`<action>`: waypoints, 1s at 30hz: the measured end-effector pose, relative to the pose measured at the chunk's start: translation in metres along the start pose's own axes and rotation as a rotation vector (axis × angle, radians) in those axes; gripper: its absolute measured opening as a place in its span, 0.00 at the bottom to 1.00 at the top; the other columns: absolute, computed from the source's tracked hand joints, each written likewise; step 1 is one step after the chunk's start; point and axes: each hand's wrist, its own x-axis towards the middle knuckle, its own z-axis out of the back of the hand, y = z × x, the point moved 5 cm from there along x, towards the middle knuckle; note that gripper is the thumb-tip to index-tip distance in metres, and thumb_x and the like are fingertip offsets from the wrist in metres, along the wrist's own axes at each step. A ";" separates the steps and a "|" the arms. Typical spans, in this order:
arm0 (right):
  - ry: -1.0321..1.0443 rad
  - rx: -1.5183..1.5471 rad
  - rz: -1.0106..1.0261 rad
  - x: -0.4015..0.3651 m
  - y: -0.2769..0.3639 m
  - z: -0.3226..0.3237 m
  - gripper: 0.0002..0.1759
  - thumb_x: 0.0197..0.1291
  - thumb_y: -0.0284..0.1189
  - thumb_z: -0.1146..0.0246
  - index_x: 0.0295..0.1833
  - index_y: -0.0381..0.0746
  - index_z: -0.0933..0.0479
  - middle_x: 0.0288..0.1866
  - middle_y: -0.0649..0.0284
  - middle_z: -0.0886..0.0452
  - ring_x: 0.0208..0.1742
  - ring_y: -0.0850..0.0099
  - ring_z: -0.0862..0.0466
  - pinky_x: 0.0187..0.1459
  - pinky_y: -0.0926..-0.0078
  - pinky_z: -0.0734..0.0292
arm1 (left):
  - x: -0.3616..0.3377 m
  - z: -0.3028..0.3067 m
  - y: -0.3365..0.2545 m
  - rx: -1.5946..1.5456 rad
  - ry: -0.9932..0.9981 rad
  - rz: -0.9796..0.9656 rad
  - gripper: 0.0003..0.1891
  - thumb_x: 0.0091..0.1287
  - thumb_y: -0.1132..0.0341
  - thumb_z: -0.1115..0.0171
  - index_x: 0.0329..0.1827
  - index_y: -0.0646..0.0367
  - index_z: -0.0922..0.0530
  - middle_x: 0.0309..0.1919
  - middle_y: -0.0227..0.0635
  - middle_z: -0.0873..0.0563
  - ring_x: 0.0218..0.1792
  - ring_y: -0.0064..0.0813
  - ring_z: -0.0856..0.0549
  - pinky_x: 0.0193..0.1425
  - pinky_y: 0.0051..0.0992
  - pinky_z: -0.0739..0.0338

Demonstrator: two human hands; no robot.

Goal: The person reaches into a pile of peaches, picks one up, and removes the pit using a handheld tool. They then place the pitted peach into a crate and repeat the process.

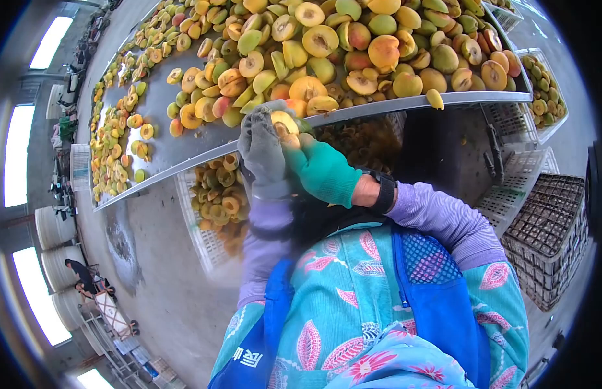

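Head view: the left hand has fingers clamped round a cut fruit; the right hand touches its lower side, pinching or not I cannot tell; heaped fruit lies beyond the fingertips; seemingly mid-working the cut face, needing steady hold next.

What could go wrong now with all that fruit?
Maybe a few things. The small yellow piece sits right on the metal rim of the table, so a bump could knock it off. The fruit piled close behind the rim might roll over it if pushed. And the cut fruit at the gray-gloved left hand and green-gloved right hand could slip, since its inside may be slick.
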 end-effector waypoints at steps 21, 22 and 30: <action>-0.074 0.180 0.072 0.017 -0.024 0.005 0.23 0.72 0.45 0.49 0.49 0.33 0.25 0.34 0.54 0.19 0.38 0.63 0.20 0.42 0.64 0.25 | 0.025 -0.026 -0.011 0.308 0.244 -0.005 0.16 0.75 0.62 0.50 0.40 0.66 0.18 0.28 0.36 0.15 0.27 0.20 0.19 0.33 0.20 0.24; -0.059 0.164 0.048 0.017 -0.025 0.005 0.24 0.71 0.45 0.48 0.50 0.32 0.26 0.35 0.48 0.19 0.38 0.57 0.19 0.42 0.60 0.25 | 0.028 -0.027 -0.012 0.394 0.320 -0.108 0.16 0.75 0.62 0.50 0.39 0.66 0.18 0.28 0.36 0.15 0.27 0.21 0.19 0.33 0.19 0.24; 0.417 1.166 -0.428 -0.004 -0.002 0.001 0.23 0.71 0.51 0.49 0.37 0.41 0.28 0.17 0.68 0.30 0.11 0.76 0.33 0.12 0.77 0.40 | 0.023 -0.038 0.001 0.038 0.245 0.220 0.16 0.75 0.62 0.48 0.38 0.67 0.21 0.27 0.40 0.15 0.24 0.25 0.19 0.31 0.23 0.24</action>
